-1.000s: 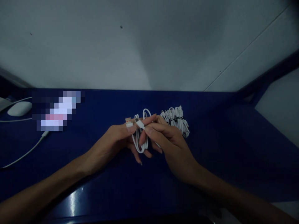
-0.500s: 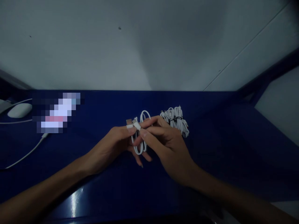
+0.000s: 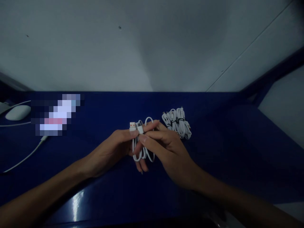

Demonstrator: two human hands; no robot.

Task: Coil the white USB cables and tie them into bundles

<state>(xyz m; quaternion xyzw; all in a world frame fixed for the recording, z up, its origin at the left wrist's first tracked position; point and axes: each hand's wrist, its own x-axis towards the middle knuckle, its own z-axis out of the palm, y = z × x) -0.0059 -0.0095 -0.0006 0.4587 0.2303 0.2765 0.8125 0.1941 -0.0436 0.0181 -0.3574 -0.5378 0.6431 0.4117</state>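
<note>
Left hand and right hand pinch 1 coiled cable near tied cables; a white object lies far left.

Mid-frame, above the surface, a cable lies between the left fingers and right fingers; just right of it, behind the right fingers, cable bundles rest on the surface; middle left, a device lies right of a rounded object; across the top stands a wall
</note>
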